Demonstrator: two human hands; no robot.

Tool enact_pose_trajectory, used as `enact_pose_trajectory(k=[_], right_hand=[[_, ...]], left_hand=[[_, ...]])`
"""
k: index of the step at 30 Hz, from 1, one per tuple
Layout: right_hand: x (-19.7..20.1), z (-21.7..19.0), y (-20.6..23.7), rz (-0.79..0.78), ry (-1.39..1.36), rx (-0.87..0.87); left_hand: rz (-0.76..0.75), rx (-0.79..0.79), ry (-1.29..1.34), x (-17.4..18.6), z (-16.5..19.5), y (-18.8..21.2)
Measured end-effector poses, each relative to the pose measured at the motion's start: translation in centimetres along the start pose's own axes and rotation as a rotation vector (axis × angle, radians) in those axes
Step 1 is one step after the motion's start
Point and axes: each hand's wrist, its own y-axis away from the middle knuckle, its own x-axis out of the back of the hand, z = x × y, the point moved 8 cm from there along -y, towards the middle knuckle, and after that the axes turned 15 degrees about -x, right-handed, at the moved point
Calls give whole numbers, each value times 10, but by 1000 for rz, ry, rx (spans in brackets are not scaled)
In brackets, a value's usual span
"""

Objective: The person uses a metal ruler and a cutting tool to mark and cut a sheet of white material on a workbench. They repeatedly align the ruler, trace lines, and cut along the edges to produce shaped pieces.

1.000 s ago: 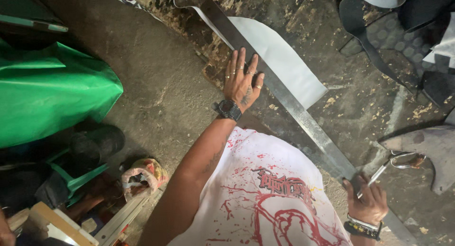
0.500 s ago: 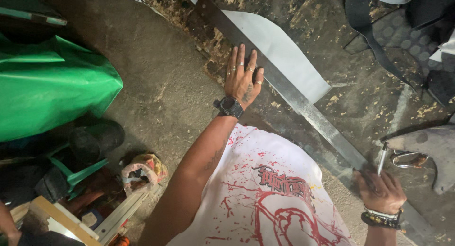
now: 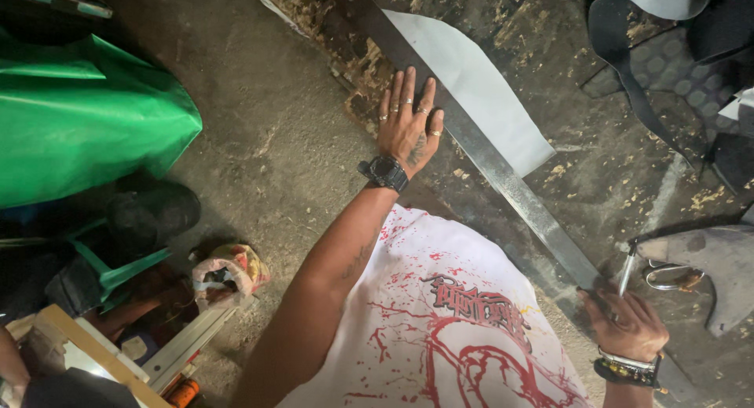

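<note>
Green sheet (image 3: 86, 117): lying bunched at far left on the floor (image 3: 267, 149), well apart from the work.
Bundle (image 3: 228, 270): sitting low left beside wooden pieces; contents hidden, too dark to tell.
Left hand (image 3: 408, 121): pressing flat, fingers spread wide, gripping nothing; resting on the upper part of the straightedge (image 3: 487, 161), seemingly pinning it against sliding.
Straightedge: running as a long metal bar diagonally from top centre down to lower right, lying across the white sheet (image 3: 479, 94) and the floor, likely serving as a guide for a straight line.
White sheet: lying flat under and to the right of the bar, its edge following the bar.
Right hand (image 3: 628, 325): curled closed around a thin metal tool (image 3: 626, 270), tip pointing up, sitting at the lower end of the bar, apparently braced against its edge.
Scissors (image 3: 671, 276): lying just right of the tool, next to a grey piece (image 3: 719, 270).
Dark strap (image 3: 628, 70): looping at top right, apart from both hands.
</note>
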Motion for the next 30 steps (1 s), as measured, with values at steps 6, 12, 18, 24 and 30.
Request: enact_pose_trajectory(k=[6, 12, 18, 24, 30], right_hand=[[-3, -5, 0, -27, 14, 15], [2, -19, 0, -7, -37, 42], [0, -57, -19, -31, -93, 85], [0, -97, -37, -7, -193, 99], [-2, -98, -39, -9, -181, 94]], left_hand=[[-66, 27, 3, -8, -7, 2], [-92, 32, -18, -4, -7, 2], [-19, -4, -7, 5, -5, 4], [36, 14, 23, 5, -6, 5], [10, 52, 34, 1, -8, 6]])
